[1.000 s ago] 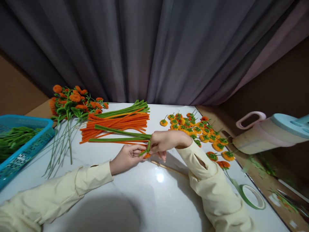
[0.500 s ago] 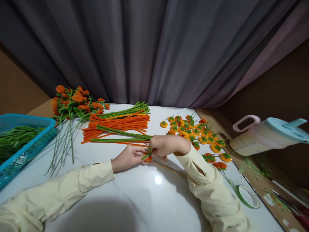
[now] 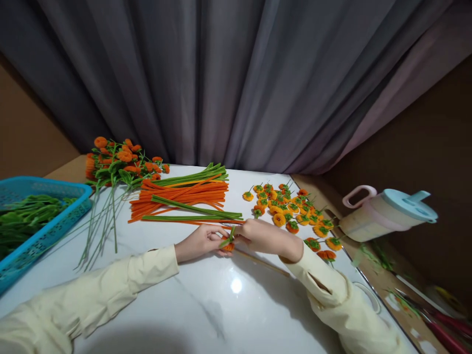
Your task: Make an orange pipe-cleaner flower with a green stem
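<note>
Near the middle of the white table (image 3: 165, 305), my left hand (image 3: 201, 243) pinches a small orange flower (image 3: 228, 247) with green strips at its top. My right hand (image 3: 254, 235) is closed at the green strip (image 3: 231, 235) on that flower, its fingertips partly hidden. A thin brown stick (image 3: 263, 263) lies below my right hand. Just behind the hands are orange stems (image 3: 180, 195) and green stems (image 3: 191, 209) in loose bundles. Small yellow and orange flower heads (image 3: 279, 219) lie in a group to the right.
At the left are a blue basket (image 3: 79, 199) of green leaves and a bunch of orange flowers (image 3: 124, 156). A lidded cup (image 3: 379, 216) stands at the right. Red-handled tools (image 3: 442, 334) lie at the lower right, beside a tape roll (image 3: 370, 295) partly behind my sleeve.
My right hand has moved slightly right and down, uncovering the green strip and more of the orange flower. The view has shifted a little, and my right sleeve now covers much of the tape roll.
</note>
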The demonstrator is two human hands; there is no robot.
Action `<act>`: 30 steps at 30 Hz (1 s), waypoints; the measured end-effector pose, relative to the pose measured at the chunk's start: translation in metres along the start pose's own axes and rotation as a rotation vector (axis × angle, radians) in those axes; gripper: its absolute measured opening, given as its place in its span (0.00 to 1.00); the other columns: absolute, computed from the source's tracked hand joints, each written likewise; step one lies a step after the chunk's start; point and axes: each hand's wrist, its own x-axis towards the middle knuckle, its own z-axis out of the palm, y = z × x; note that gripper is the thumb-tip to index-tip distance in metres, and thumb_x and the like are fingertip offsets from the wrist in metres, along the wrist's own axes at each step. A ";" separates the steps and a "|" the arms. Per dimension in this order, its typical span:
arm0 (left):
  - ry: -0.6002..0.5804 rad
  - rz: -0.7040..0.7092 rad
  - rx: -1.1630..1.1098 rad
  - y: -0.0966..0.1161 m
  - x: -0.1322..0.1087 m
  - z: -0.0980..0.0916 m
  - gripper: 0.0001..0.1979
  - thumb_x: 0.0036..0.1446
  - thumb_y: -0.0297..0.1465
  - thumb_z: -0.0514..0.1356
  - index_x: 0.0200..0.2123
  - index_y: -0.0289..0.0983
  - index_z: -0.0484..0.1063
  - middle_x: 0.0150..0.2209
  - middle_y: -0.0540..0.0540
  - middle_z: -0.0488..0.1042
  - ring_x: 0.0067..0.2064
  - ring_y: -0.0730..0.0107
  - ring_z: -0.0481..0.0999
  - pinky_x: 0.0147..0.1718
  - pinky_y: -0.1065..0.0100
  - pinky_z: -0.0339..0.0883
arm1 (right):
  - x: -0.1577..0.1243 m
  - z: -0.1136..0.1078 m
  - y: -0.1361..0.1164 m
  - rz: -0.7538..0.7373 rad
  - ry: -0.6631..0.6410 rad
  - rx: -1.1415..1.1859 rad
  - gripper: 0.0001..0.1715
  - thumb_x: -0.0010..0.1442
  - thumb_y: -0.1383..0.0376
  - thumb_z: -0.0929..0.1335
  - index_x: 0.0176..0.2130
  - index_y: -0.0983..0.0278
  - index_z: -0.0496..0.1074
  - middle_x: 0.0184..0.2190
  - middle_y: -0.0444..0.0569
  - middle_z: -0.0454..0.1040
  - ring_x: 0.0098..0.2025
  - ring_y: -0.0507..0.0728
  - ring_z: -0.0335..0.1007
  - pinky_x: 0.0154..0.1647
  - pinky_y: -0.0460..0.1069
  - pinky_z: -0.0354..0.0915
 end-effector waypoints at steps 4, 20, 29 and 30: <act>-0.020 0.021 -0.024 0.002 0.000 0.001 0.20 0.46 0.40 0.66 0.37 0.32 0.68 0.29 0.40 0.78 0.32 0.59 0.79 0.29 0.66 0.71 | -0.039 0.027 0.001 0.139 0.236 -0.087 0.14 0.64 0.62 0.60 0.30 0.65 0.67 0.23 0.47 0.67 0.23 0.52 0.61 0.23 0.46 0.54; -0.044 0.039 -0.134 0.006 -0.006 0.010 0.15 0.49 0.34 0.61 0.39 0.35 0.63 0.35 0.40 0.75 0.36 0.60 0.76 0.25 0.68 0.69 | -0.080 0.078 -0.015 0.320 0.245 -0.205 0.14 0.48 0.76 0.60 0.37 0.65 0.63 0.35 0.50 0.68 0.35 0.57 0.61 0.29 0.48 0.53; 0.086 0.174 0.236 0.014 -0.018 0.029 0.18 0.51 0.42 0.61 0.37 0.34 0.66 0.27 0.48 0.73 0.22 0.79 0.63 0.21 0.75 0.54 | -0.083 0.068 -0.007 0.475 0.453 0.310 0.08 0.46 0.77 0.60 0.25 0.66 0.61 0.23 0.46 0.64 0.26 0.51 0.57 0.26 0.46 0.50; 0.065 0.189 0.242 0.015 -0.024 0.033 0.18 0.52 0.42 0.60 0.39 0.34 0.66 0.28 0.47 0.74 0.23 0.79 0.63 0.22 0.74 0.56 | -0.084 0.063 -0.011 0.477 0.464 0.329 0.08 0.48 0.76 0.59 0.26 0.66 0.62 0.22 0.45 0.64 0.25 0.51 0.57 0.26 0.45 0.51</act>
